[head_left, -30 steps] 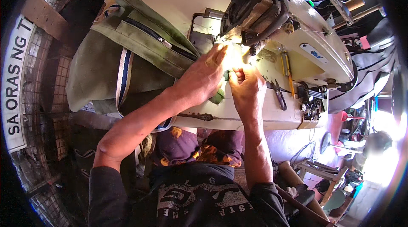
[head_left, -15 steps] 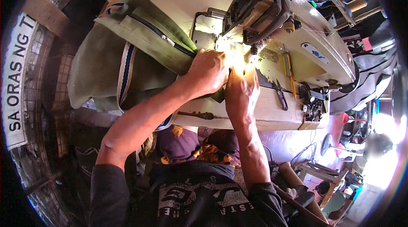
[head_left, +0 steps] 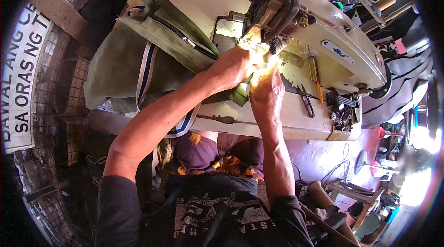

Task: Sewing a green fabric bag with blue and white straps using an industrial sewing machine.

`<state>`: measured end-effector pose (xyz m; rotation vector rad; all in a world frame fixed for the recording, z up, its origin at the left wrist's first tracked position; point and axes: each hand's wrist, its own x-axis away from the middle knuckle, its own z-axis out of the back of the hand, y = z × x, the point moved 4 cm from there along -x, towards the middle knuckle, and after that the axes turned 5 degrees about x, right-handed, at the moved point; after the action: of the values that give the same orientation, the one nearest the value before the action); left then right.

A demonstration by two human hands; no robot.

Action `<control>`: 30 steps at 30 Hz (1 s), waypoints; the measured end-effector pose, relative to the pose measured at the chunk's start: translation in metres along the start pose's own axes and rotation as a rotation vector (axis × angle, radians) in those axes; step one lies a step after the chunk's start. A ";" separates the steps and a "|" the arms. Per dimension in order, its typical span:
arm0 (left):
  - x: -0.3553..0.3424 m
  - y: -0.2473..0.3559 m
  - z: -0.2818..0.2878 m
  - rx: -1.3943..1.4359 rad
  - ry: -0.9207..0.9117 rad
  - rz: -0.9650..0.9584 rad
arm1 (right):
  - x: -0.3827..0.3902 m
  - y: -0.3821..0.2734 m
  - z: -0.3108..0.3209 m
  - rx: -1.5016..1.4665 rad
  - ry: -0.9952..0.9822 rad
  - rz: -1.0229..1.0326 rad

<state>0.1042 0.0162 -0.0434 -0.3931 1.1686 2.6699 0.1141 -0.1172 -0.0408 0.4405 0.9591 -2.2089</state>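
My left hand (head_left: 235, 65) is closed at the olive-green canvas bag (head_left: 113, 73), just below the sewing machine's needle area. Beside it, my right hand (head_left: 267, 85) is closed too, its fingertips meeting the left ones under the bright lamp. A bit of green canvas (head_left: 238, 95) shows between and below the hands; glare hides exactly what the fingertips pinch. The bag spreads left over the machine bed, with a black zipper (head_left: 185, 39) on its upper piece. A navy-and-white striped strap (head_left: 146, 73) crosses it and hangs over the front edge. The sewing machine head (head_left: 270, 13) stands above my hands.
Right of my hands, black-handled scissors (head_left: 306, 101) and a yellow-handled tool (head_left: 313, 68) lie on the machine bed. The machine arm (head_left: 342, 38) runs to the right. A bobbin winder (head_left: 342, 115) sits at the right edge. Wire mesh (head_left: 60, 131) stands at the left.
The view has shifted slightly, moving the bag and machine a little in the picture. Both hands stay together by the needle area; more green canvas shows between them.
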 end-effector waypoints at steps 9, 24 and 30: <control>-0.003 0.003 0.006 -0.050 -0.111 -0.172 | -0.004 0.003 0.001 0.018 -0.085 -0.038; 0.006 0.007 0.004 -0.167 -0.040 -0.220 | 0.010 0.026 0.008 -0.258 -0.123 -0.336; 0.006 0.011 0.005 -0.153 -0.038 -0.225 | 0.017 0.016 0.008 -0.118 0.002 -0.193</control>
<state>0.0944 0.0134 -0.0346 -0.4669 0.8558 2.5642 0.1130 -0.1391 -0.0526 0.3064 1.1691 -2.3068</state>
